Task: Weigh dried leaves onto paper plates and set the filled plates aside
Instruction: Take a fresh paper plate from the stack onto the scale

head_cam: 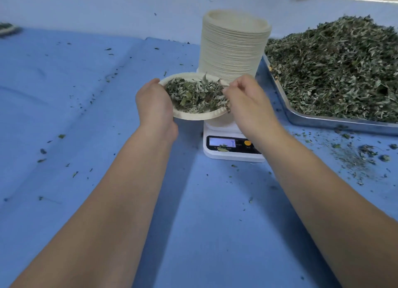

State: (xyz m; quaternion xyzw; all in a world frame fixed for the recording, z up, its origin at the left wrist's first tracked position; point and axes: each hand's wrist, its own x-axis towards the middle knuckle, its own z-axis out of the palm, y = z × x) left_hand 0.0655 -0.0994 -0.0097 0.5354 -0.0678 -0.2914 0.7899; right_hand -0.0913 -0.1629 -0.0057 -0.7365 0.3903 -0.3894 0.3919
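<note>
Plate (193, 115), loaded with leaves (193, 94), is held between both hands, lifted, over the left back part of the scale (232, 155). Its right edge overlaps the scale top. A pale shape under it may be the platform or another plate; cannot tell.

Left hand (154, 102): fingers wrapped round the left rim, thumb side toward the camera, firm hold. Right hand (247, 100): fingers curled at the right rim, apparently pinching it. Knuckles hide the contact, so rim or leaf is uncertain.

Key relation: the plate is round, so it has no long axis. It sits slightly tipped, near rim lower. The 2 hands hold opposite sides, left and right. The left hand is on the side with open room.

Room: wide blue cloth (86, 115) to the left, flecked with crumbs only. 1 far plate (7, 28) with leaves sits at the left edge, well apart. That looks like the set-aside area.

Blocked sides: the stack (232, 49) of empty plates stands just behind. The tray (323, 124) with the big pile (333, 68) is close on the right.

Display (221, 142) is lit, digits blurred, with 1 stray leaf on it.

Judgement: weighing is likely done. The next move is a carry leftward, kept level so leaves near the low rim do not slide off.
</note>
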